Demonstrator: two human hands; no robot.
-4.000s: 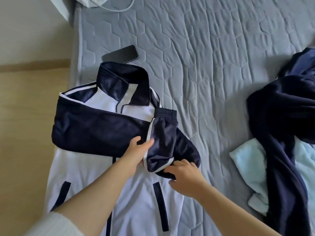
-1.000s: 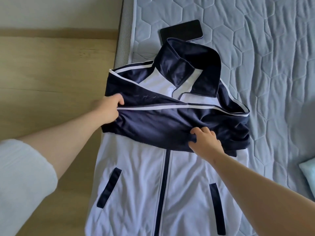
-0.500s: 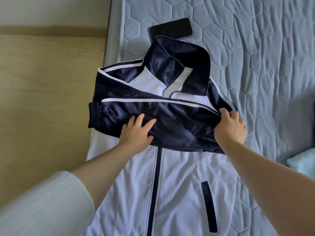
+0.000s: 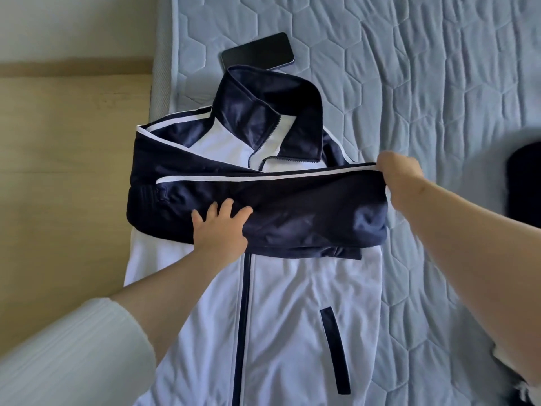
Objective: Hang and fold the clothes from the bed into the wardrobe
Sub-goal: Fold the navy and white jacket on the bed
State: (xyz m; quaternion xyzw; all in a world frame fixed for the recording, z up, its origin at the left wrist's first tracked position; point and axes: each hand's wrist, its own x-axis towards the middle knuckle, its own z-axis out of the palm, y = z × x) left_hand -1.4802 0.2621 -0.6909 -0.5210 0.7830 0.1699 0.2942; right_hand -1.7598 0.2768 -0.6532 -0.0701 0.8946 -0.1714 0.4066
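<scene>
The quilted grey-blue bed (image 4: 424,83) filled the upper and right parts of the frame, and a wooden floor (image 4: 58,186) ran down the left side. The white and navy jacket (image 4: 292,317) lay front up on the bed, reaching from upper centre to the bottom edge, with its navy collar (image 4: 272,118) standing toward the top. Its navy sleeves (image 4: 307,212) were folded across the chest in one wide band, a ribbed cuff showing at the band's left end. A dark garment (image 4: 525,186) sat at the right edge of the frame, apart from the jacket.

The left hand (image 4: 219,232) rested flat on the lower left of the band, fingers straight and spread apart. The right hand (image 4: 402,174) held the band's right end beside the white stripe, fingers curled and clamped on the cloth. A black phone (image 4: 257,52) lay just above the collar, in the upper centre.
</scene>
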